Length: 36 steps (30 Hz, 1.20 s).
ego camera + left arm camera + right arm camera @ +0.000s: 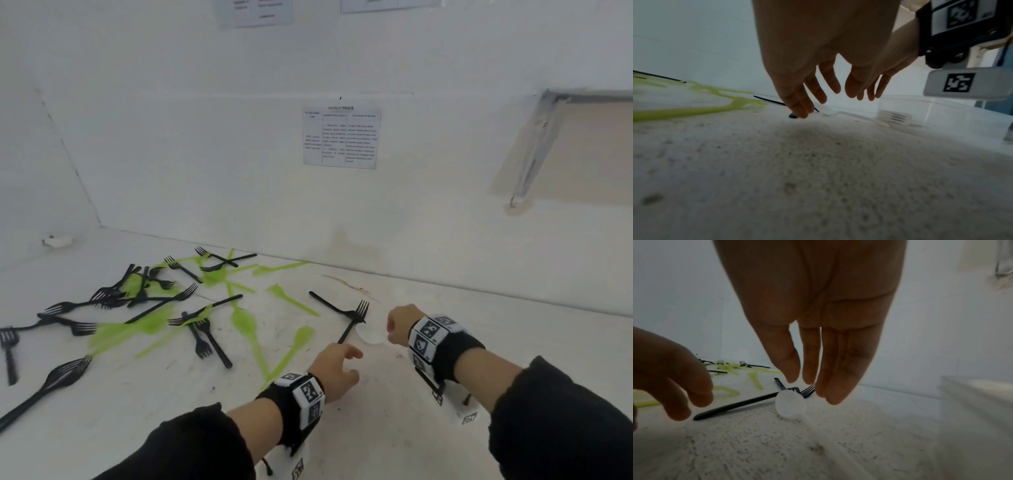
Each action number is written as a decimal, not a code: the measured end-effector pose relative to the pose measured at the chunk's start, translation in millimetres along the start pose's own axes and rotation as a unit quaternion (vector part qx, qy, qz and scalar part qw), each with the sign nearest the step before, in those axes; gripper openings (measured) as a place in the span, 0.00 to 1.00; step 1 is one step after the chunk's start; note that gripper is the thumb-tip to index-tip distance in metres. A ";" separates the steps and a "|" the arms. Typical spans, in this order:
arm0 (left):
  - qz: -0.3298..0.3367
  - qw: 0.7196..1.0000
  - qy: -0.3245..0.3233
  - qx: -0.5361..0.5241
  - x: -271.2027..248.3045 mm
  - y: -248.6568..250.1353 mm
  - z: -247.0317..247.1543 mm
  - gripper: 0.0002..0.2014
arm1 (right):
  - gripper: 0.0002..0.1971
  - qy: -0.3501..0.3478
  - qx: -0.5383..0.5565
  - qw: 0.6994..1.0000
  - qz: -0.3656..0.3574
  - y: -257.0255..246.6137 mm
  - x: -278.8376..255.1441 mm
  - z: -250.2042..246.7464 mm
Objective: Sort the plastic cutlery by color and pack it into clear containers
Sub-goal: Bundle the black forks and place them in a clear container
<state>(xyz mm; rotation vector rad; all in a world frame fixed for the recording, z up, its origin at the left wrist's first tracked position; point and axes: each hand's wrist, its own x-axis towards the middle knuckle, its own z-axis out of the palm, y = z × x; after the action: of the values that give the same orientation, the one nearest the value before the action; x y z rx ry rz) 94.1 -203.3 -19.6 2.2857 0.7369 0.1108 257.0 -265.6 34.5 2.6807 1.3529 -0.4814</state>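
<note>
Black forks (pixel 113 294) and green cutlery (pixel 243 322) lie scattered over the left of the white counter (pixel 171 394). Two black forks cross in front of my hands. My left hand (pixel 346 356) reaches down with relaxed fingers, and its fingertips (pixel 797 112) touch the handle end of the nearer black fork (pixel 347 330). My right hand (pixel 394 334) hangs with straight fingers (pixel 809 369) just above a white spoon (pixel 790 405), holding nothing. A clear container (pixel 941 110) stands to the right of the hands.
The other crossed black fork (pixel 329 303) lies just behind the hands. A green spoon (pixel 294 346) lies left of my left hand. The white wall (pixel 342 205) carries a printed sheet (pixel 340 138). The counter's near part is bare and speckled.
</note>
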 end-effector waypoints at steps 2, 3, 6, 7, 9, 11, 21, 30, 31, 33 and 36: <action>0.009 1.000 -0.007 0.013 0.7 -6.7 -4.4 0.17 | 0.17 0.005 0.005 1.000 0.002 -11.6 9.9 4.9; 0.012 1.000 -0.006 0.018 1.3 -10.7 -8.0 0.17 | 0.18 0.010 0.011 1.000 -0.003 -18.6 15.1 4.3; 0.007 1.000 0.006 0.014 2.1 -26.7 -20.9 0.15 | 0.19 0.002 0.012 0.999 -0.034 -41.9 32.5 1.4; 0.000 1.000 0.010 0.015 1.5 -32.7 -25.2 0.15 | 0.20 0.000 0.004 0.999 -0.042 -49.5 38.2 0.9; -0.011 1.000 0.014 0.019 0.3 -44.7 -32.8 0.15 | 0.22 -0.001 -0.036 0.999 -0.036 -60.3 53.0 3.7; -0.019 0.999 0.015 0.029 -1.6 -55.5 -38.8 0.16 | 0.23 0.003 -0.072 0.997 -0.008 -64.6 73.5 12.1; 0.014 0.994 0.011 0.105 9.0 -77.4 -56.4 0.15 | 0.20 0.087 0.079 0.993 -0.011 -83.7 90.4 -0.4; -0.019 0.986 -0.023 0.163 77.9 -22.0 -33.7 0.21 | 0.02 0.244 0.402 0.882 0.041 -59.6 67.0 -18.9; -0.025 0.985 -0.034 0.168 84.3 -17.7 -29.1 0.21 | 0.04 0.251 0.434 0.864 0.044 -57.6 66.5 -17.8; -0.034 0.984 -0.054 0.168 90.8 -12.6 -21.6 0.17 | 0.08 0.257 0.465 0.845 0.053 -56.0 67.0 -15.3; -0.042 0.986 -0.068 0.147 92.1 -15.4 -21.5 0.14 | 0.05 0.245 0.578 0.777 0.037 -62.9 67.3 -19.2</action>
<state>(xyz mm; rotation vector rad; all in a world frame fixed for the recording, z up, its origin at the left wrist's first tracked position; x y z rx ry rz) 157.4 -131.7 -25.9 2.5044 0.8208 -0.2053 248.7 -171.9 34.2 4.0906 1.2442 -0.8636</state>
